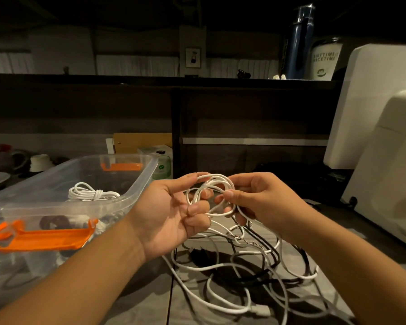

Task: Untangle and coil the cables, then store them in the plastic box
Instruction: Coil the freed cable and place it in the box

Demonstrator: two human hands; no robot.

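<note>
Fingers (197, 208) of left hand (169, 214) and right hand (258, 195) curled, pinching small loops of white cable (217, 176) above tangle (244, 273) on worktop (145, 301), beside plastic box (138, 188) holding 1 coil (89, 192); judged light, limp and springy, probably best pinched where loops cross.

Two hands (171, 212) (256, 198); one box (148, 174); two clips (47, 238) (121, 166)

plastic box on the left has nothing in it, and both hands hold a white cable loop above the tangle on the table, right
Not quite: the head view shows the plastic box already holds a coiled white cable. The rest stands: the left hand and right hand hold a white cable loop above the tangle on the table.
</note>
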